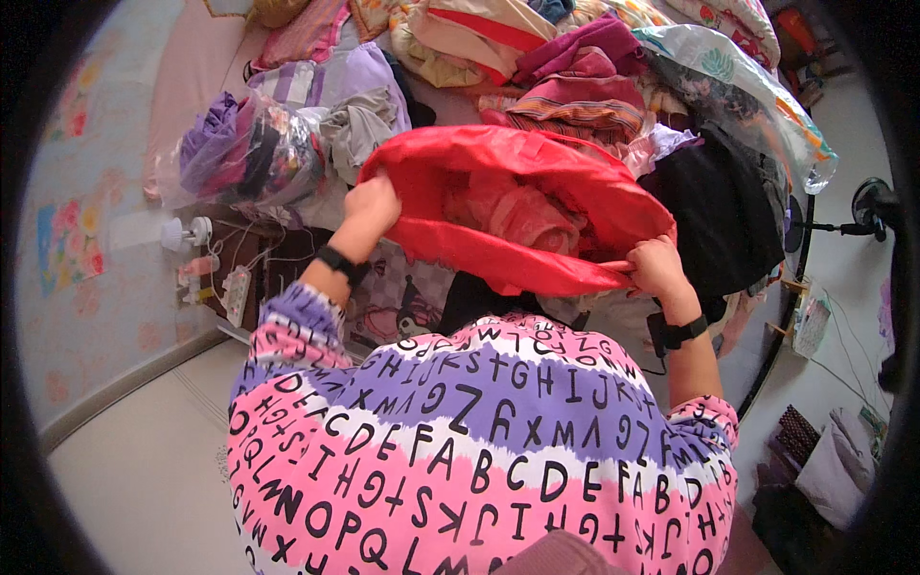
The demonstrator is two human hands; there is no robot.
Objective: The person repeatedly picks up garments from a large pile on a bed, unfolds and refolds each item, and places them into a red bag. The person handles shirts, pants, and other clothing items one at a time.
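Observation:
A red fabric bag (460, 248) is spread wide at its mouth in front of me. My left hand (372, 207) grips the rim at its left end, and my right hand (658, 266) grips the rim at the right end. Inside lies a bundled pinkish-red cloth (535, 215), partly in shadow. Behind the bag is a pile of folded maroon and striped clothes (586, 100). A black cloth (711, 215) lies just beyond my right hand. To the left of the bag sit a grey cloth (363, 126) and a clear plastic bag of clothes (251, 154).
More clothes and a printed clear plastic bag (762, 93) cover the bed's far side. At the left, a plug (188, 233) and a power strip (236, 295) with cables are near the wall. A black stand (866, 215) is at the right, and cloths (834, 467) lie lower right.

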